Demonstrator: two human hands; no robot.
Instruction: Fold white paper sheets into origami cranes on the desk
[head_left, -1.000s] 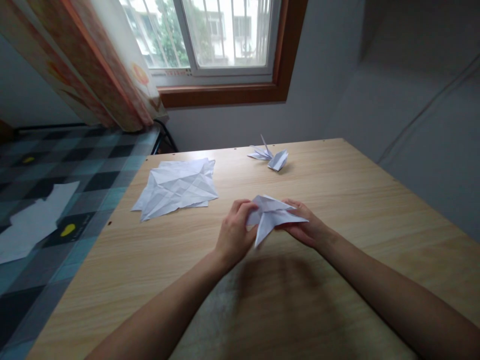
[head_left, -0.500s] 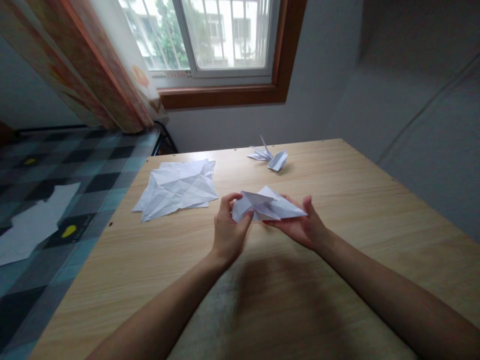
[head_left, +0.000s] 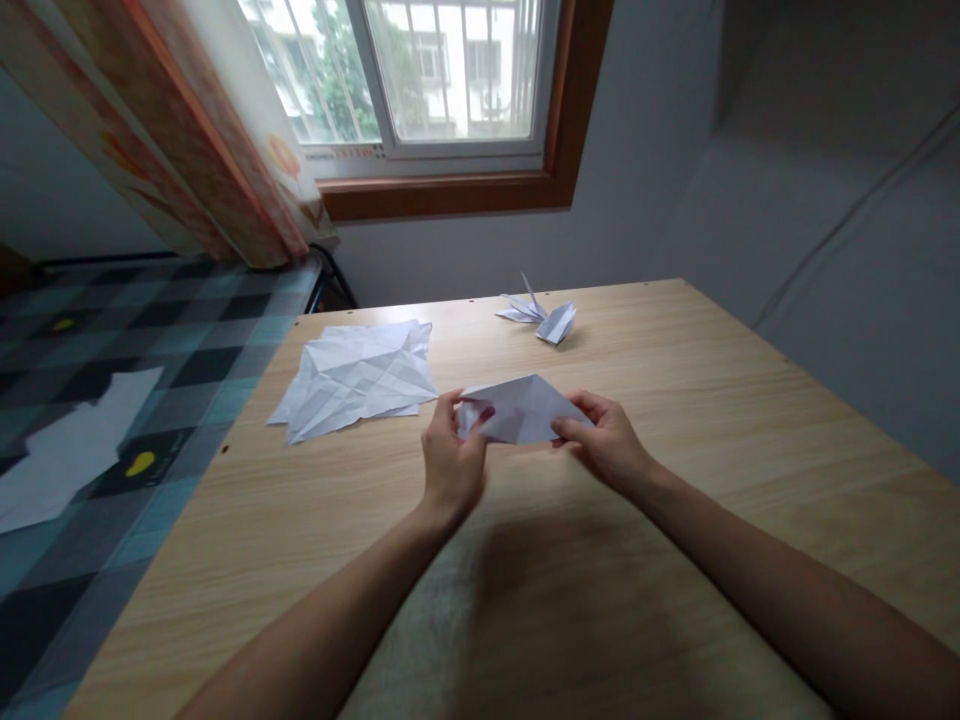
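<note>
A folded white paper [head_left: 521, 408] is held up over the middle of the table, its top edge peaking at the centre. My left hand [head_left: 455, 455] is closed on its left end, with the thumb on the near face. On the right end, my right hand [head_left: 604, 438] pinches the paper between thumb and fingers. Farther back lies a folded paper crane [head_left: 555, 322] with a thin upright point. To the left, several creased white sheets [head_left: 360, 375] are stacked on the wooden table [head_left: 360, 580].
A bed or low surface with a checked cover [head_left: 45, 440] adjoins the table's left side, with torn white paper [head_left: 75, 450] on it. Beyond the table are a wall, a window [head_left: 450, 80] and an orange curtain [head_left: 217, 130].
The layered flaps that stood open in the folded paper now lie as one flatter face toward me. My right hand has gone from open beneath the paper to pinching its right end.
</note>
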